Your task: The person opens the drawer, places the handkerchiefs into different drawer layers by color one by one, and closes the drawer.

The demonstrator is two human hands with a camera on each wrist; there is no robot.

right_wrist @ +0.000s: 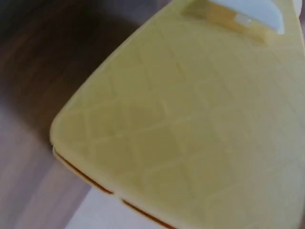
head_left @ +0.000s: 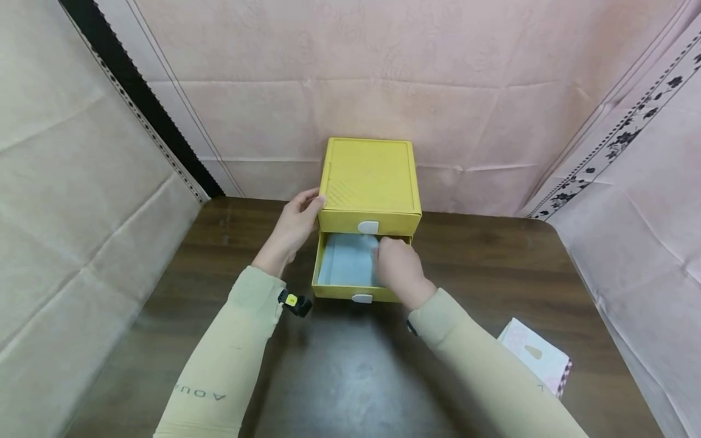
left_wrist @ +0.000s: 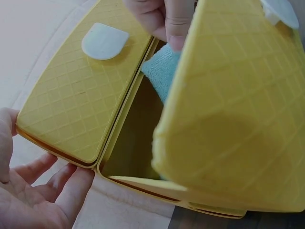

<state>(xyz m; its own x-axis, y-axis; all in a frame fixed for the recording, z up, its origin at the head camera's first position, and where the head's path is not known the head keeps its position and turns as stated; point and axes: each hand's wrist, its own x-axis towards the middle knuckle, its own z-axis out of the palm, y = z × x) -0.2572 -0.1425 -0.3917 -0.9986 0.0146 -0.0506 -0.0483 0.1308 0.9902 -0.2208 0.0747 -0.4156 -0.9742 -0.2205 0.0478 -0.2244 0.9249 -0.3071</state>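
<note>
Standing on a dark wooden counter (head_left: 219,340) against a pink cloth backdrop, a yellow box (head_left: 370,176) with two drawers sits at the far middle. Its lower drawer (head_left: 350,293) is pulled out toward the near side, with a pale blue cloth (head_left: 347,261) lying inside. The left hand (head_left: 296,222) rests against the box's left side, fingers relaxed. The right hand (head_left: 398,267) reaches into the drawer's right part, fingertips on the cloth. A pink patterned packet (head_left: 539,359) lies near right.
</note>
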